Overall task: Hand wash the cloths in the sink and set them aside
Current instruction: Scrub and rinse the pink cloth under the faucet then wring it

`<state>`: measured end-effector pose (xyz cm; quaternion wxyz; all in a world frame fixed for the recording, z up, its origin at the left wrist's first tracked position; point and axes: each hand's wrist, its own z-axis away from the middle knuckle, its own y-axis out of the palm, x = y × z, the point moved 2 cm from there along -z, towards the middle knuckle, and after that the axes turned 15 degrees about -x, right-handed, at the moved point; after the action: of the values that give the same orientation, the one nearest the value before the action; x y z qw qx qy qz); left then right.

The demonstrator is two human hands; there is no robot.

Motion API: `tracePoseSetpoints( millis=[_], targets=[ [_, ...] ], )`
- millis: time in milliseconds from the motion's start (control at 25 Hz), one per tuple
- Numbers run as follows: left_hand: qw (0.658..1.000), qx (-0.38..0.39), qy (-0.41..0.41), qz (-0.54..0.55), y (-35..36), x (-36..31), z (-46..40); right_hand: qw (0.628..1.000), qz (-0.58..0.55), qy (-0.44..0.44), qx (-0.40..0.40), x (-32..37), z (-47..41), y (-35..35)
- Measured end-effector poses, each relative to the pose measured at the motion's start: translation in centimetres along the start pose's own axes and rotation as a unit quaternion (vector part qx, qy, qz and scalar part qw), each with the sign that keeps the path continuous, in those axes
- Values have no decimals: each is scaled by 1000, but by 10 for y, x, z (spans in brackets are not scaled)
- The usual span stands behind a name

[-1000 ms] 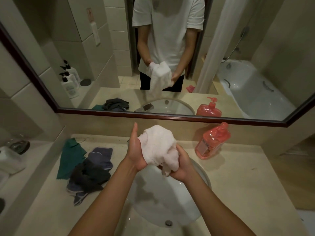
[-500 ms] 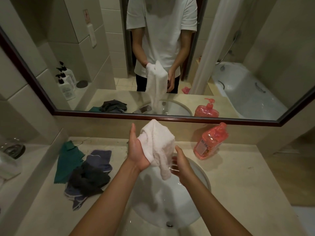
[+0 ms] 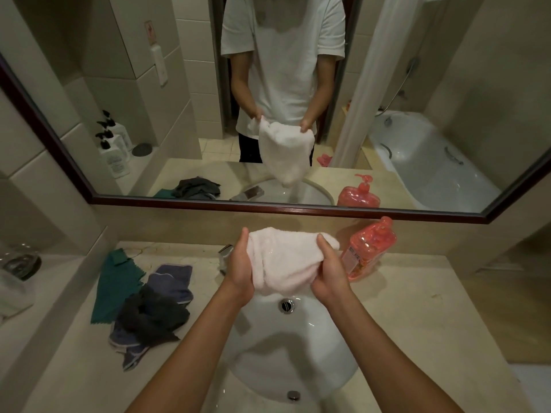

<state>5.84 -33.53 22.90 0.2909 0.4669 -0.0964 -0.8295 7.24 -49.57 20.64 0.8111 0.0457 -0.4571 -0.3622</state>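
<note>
While both hands grip it, the white cloth (image 3: 283,263) hangs stretched above the back of the sink (image 3: 298,353), clear of the basin. Left hand (image 3: 240,269) has fingers curled round its left edge, right hand (image 3: 329,272) bunches the right edge. Basin holds only the drain (image 3: 286,305) and an overflow hole (image 3: 293,395) near the front rim. Faucet (image 3: 225,254) sits just behind the left hand. Left surface (image 3: 74,368) carries a green cloth (image 3: 114,284), blue cloth (image 3: 173,281) and dark cloth (image 3: 152,317), overlapping in a heap near the sink rim. Red soap bottle (image 3: 368,248) stands tilted against the back wall, just beside the right hand. Right of the sink the surface is open up to the wall edge.
</note>
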Motion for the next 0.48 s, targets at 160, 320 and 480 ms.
tracePoseSetpoints(
  millis=[160, 320, 480],
  targets=[
    [999, -14, -14, -26, 13, 5, 2, 978, 155, -133, -41, 4, 14, 8],
    [995, 52, -83, 7, 39, 24, 16, 929, 290, -200, -112, -13, 14, 26],
    [990, 71, -97, 67, 49, 47, 19, 855, 382, -298, -183, 4, -2, 30]
  ],
)
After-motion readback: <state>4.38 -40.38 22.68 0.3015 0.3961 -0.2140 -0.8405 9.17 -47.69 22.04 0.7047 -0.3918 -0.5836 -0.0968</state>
